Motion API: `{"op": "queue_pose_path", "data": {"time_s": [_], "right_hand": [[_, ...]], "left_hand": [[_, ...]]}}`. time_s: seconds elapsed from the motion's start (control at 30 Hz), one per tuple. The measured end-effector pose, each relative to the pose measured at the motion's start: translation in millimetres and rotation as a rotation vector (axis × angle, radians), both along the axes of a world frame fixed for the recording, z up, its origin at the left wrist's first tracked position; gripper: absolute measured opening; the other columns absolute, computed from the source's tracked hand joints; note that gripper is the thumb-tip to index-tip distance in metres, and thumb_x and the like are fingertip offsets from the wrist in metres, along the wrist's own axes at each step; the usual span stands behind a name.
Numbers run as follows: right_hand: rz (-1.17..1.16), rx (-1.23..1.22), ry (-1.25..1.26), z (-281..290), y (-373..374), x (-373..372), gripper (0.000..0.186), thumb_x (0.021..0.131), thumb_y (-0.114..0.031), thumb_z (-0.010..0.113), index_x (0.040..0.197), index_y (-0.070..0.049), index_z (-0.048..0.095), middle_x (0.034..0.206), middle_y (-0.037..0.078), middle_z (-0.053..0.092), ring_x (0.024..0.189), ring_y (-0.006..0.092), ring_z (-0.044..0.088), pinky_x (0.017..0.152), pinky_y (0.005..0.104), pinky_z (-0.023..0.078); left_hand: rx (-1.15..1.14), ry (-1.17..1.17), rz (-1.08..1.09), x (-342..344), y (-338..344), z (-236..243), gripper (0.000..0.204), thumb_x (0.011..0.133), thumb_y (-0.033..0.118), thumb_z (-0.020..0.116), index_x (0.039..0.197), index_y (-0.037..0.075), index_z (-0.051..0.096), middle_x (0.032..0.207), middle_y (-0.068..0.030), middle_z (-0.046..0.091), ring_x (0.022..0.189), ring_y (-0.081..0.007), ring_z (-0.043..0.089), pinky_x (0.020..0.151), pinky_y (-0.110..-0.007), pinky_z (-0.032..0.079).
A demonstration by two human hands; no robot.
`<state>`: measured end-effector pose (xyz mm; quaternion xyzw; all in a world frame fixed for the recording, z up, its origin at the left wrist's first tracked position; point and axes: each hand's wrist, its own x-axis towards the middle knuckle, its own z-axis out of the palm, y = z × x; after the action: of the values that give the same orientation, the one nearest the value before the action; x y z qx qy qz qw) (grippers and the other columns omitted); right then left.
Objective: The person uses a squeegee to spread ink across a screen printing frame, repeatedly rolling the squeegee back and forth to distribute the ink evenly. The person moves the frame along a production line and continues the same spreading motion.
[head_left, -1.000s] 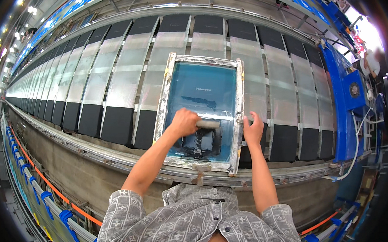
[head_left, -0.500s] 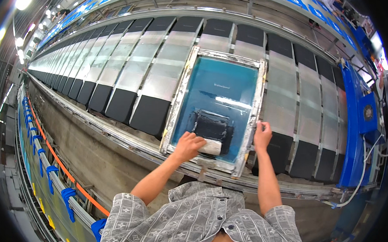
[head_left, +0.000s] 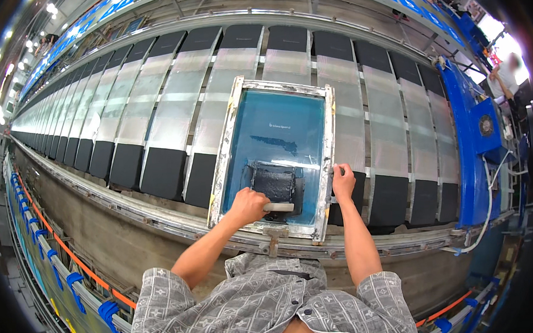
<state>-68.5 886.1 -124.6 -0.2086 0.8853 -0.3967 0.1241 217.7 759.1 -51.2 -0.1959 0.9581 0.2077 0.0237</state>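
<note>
A printing screen (head_left: 330,116) with a worn whitish frame and blue mesh lies over the row of flat boards before me. On its near part is a glossy black ink patch (head_left: 273,184). My left hand (head_left: 248,206) is closed around one end of a pale-bladed squeegee (head_left: 280,207), set at the near edge of that ink. Part of the squeegee is hidden by my fingers. At the screen's right side, my right hand (head_left: 343,181) has its fingers curled against the frame edge; I cannot make out the exact grip.
Long boards with black ends (head_left: 162,171) run in a row to both sides. A metal rail (head_left: 180,227) passes along their near ends. To the right stands a blue machine housing (head_left: 465,152) with a white hose. Another person (head_left: 503,79) is at the far right.
My view has shifted, so the screen appears farther left and straighter. The squeegee has tilted and shows a narrower face. My right hand remains by the screen's right edge.
</note>
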Motion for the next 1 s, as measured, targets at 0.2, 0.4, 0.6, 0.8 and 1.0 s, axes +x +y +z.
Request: {"op": "queue_pose_path", "data": {"time_s": [0.2,0.4,0.6,0.8,1.0], "right_hand": [[0.545,-0.092,0.212,60,-45,20,0.035,0.084,-0.04,0.068,0.099,-0.008,0.066,0.094,0.015,0.069,0.096,0.0336,0.062,0.086,0.0439,0.046],[0.975,0.264,0.263,76,-94,55,0.025,0.076,-0.029,0.072,0.091,-0.009,0.067,0.086,0.013,0.068,0.091,0.0319,0.062,0.083,0.0436,0.044],[0.942,0.161,0.336,60,-71,81,0.02,0.067,-0.011,0.07,0.086,-0.008,0.065,0.08,0.015,0.065,0.086,0.034,0.061,0.082,0.044,0.044],[1.018,0.02,0.13,75,-3,120,0.028,0.078,-0.023,0.074,0.098,-0.005,0.066,0.084,0.012,0.065,0.085,0.033,0.06,0.082,0.0422,0.045],[0.018,0.045,0.135,50,5,25,0.046,0.084,-0.041,0.069,0.108,-0.003,0.062,0.083,0.017,0.064,0.092,0.0339,0.061,0.083,0.0435,0.046]], "left_hand": [[-0.07,0.058,-0.017,-39,-72,4,0.023,0.065,0.027,0.081,0.081,0.013,0.072,0.076,-0.0072,0.068,0.076,-0.0318,0.065,0.071,-0.044,0.051],[-0.105,0.053,-0.015,-71,-95,-2,0.022,0.064,0.024,0.08,0.08,0.013,0.073,0.076,-0.0064,0.068,0.076,-0.0309,0.065,0.071,-0.043,0.051],[-0.107,0.195,0.022,-44,-63,-21,0.011,0.063,0.015,0.073,0.072,0.013,0.069,0.071,-0.0075,0.066,0.07,-0.0291,0.065,0.072,-0.042,0.048],[0.009,0.055,-0.041,0,-14,-7,0.02,0.061,0.018,0.077,0.08,0.014,0.073,0.074,-0.0054,0.068,0.073,-0.0284,0.065,0.072,-0.041,0.049],[-0.102,0.064,-0.033,-46,-77,8,0.024,0.063,0.026,0.081,0.083,0.014,0.073,0.076,-0.0057,0.068,0.075,-0.0294,0.065,0.073,-0.042,0.05]]}}
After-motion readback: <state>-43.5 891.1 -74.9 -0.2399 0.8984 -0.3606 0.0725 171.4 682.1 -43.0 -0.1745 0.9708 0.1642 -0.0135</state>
